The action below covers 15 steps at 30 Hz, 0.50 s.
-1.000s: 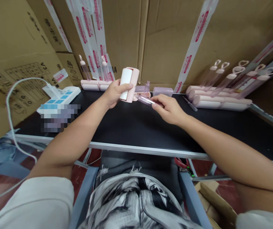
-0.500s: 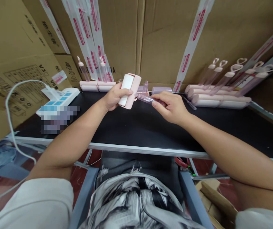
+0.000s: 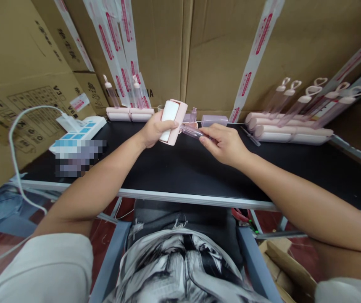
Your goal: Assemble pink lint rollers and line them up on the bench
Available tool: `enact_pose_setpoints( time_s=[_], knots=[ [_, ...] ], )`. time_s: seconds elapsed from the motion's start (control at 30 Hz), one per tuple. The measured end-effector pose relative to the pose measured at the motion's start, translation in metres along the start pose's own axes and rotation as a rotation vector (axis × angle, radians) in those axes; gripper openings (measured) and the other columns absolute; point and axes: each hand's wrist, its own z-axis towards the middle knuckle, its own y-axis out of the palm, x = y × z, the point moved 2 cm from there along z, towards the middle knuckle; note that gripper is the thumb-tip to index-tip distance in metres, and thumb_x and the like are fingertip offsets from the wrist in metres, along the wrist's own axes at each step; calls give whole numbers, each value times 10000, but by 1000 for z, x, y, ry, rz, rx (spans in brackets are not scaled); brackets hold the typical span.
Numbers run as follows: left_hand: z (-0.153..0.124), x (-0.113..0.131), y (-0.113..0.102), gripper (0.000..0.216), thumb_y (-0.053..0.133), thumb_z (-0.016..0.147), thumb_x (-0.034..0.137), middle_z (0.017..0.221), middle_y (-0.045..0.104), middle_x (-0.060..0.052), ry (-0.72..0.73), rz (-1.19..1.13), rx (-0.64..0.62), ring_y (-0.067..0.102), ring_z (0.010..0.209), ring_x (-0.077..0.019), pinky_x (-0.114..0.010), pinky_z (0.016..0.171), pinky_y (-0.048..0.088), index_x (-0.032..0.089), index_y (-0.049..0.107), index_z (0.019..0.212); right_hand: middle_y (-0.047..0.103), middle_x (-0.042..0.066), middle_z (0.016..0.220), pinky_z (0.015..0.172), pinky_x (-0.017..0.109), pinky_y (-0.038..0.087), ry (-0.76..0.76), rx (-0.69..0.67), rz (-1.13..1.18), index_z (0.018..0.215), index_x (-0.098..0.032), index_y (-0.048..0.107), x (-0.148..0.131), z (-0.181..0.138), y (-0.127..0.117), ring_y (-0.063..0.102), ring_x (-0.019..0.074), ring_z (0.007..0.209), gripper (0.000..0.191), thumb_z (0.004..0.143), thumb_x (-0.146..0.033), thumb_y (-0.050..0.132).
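Observation:
My left hand [image 3: 152, 131] is closed around a lint roller head [image 3: 176, 122], a white roll in a pale pink cover, with the thumb lying across the white side. My right hand [image 3: 226, 143] grips a clear purplish handle [image 3: 191, 131] between thumb and fingers. The handle's near end points left and meets the pink cover's edge; whether it is seated in it, I cannot tell. My palm hides the handle's other end. Both hands are above the black tabletop [image 3: 174, 172].
At the right stand several pink lint rollers [image 3: 289, 130] with upright clear handles and heart-shaped loops. More rollers [image 3: 130, 113] stand at the back left. Behind the hands is a purple block [image 3: 214, 121]. A white power strip [image 3: 84, 130] lies left; cardboard [image 3: 218, 54] walls the back.
Both hands shift very slightly, and the roller head and handle stay together at the same spot. The view moves a little to the left.

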Motion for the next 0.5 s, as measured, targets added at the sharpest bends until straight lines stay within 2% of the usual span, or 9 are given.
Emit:
enact_pose_setpoints(
  time_s=[0.3,0.5],
  knots=[
    [-3,4,3,600,904,613,435,936,685,-38,19,42,-5,657,855,-197,-304,796,552,165,642,1080,803,138,1048,835,399,628,-12,8,-32,1294,-190,809,-7,-2,-3,761,270,913,368,1084,-368,565],
    [-2,-1,4,636,908,605,424,992,719,-50,23,89,-5,689,933,-232,-320,833,574,159,657,1126,801,139,1036,787,408,624,-3,3,-99,1292,-185,811,-6,-5,0,759,283,887,365,1070,-365,584]
  ],
)
